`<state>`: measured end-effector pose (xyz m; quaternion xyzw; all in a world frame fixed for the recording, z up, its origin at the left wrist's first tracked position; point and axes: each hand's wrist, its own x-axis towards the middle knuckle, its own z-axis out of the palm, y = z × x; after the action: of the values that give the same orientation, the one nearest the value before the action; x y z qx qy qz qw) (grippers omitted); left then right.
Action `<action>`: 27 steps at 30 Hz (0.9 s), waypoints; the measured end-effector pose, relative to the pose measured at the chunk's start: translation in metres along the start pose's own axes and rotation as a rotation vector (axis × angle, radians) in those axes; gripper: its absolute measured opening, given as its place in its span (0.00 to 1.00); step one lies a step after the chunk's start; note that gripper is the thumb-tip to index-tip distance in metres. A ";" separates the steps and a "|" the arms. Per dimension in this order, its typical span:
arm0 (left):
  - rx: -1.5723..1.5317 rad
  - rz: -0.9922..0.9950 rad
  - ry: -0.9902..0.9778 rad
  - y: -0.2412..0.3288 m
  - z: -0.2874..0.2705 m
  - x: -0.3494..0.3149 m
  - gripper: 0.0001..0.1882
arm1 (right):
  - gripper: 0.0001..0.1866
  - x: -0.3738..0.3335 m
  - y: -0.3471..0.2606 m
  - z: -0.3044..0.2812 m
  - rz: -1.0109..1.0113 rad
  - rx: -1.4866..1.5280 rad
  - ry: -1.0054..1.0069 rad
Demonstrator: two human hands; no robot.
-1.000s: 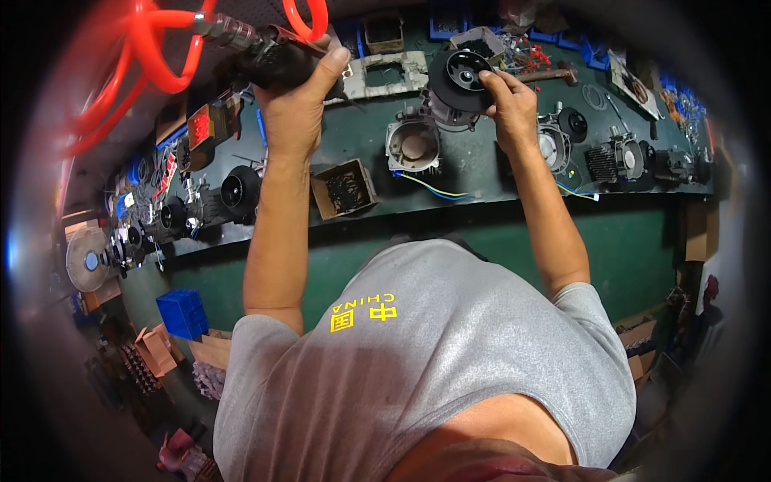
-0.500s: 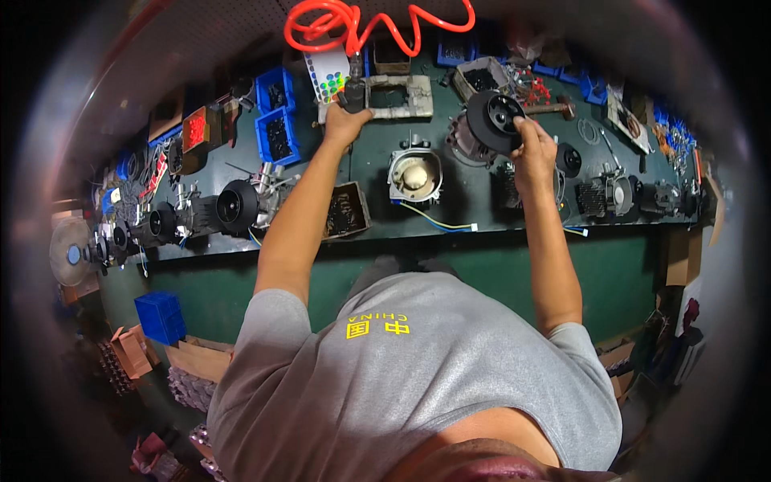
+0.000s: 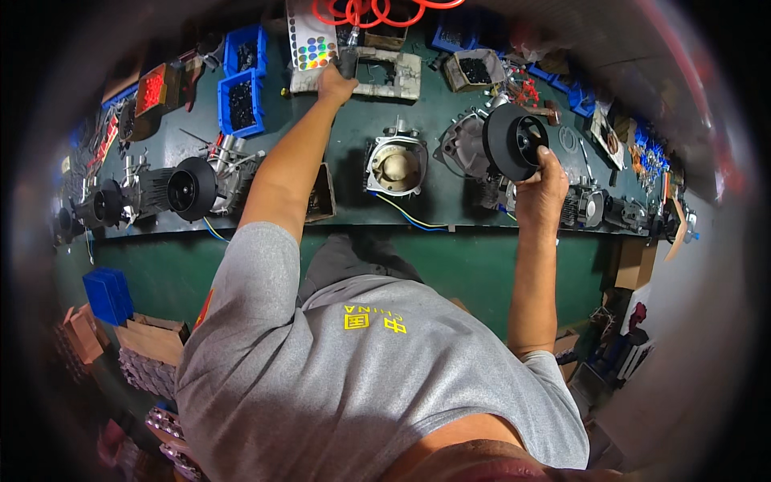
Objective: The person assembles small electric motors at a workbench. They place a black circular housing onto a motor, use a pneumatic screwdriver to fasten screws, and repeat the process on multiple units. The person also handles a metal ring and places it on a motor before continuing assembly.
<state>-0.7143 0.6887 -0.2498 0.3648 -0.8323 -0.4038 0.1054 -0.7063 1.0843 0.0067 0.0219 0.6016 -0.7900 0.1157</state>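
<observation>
My right hand (image 3: 544,178) grips a black fan wheel (image 3: 514,143) by its edge and holds it up over the right part of the bench. Just behind the wheel stands a metal motor housing (image 3: 464,145), partly covered by it. My left hand (image 3: 336,85) reaches far forward and is closed round a dark air tool (image 3: 348,63), whose fitting meets a red coiled hose (image 3: 377,13). That tool stands at a pale frame-shaped block (image 3: 408,76). Between my arms, an open metal housing (image 3: 397,167) with a rounded light centre sits on the bench, yellow and blue wires trailing from it.
Left of my arm stand several motors with black fan wheels (image 3: 191,189). Blue bins (image 3: 241,104) of dark small parts and a box of red parts (image 3: 152,92) lie beyond. More motors (image 3: 590,207) line the right side. A hammer (image 3: 548,112) lies near a parts box (image 3: 474,71).
My view has shifted, so the bench sits further left in the picture. The fan wheel in my right hand has turned and come nearer me. My left hand keeps hold of the air tool.
</observation>
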 end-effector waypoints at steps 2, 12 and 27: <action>0.057 -0.007 0.029 -0.012 0.005 0.009 0.34 | 0.20 -0.001 -0.004 0.009 0.019 0.009 0.002; -0.126 0.084 0.165 -0.010 -0.004 -0.025 0.28 | 0.19 -0.013 -0.017 0.029 0.050 0.073 -0.018; -0.877 -0.040 -0.465 0.117 -0.032 -0.252 0.07 | 0.18 -0.031 -0.026 0.013 0.072 0.095 -0.120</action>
<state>-0.5817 0.8919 -0.1112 0.2022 -0.5784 -0.7885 0.0527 -0.6808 1.0834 0.0406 0.0017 0.5544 -0.8128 0.1789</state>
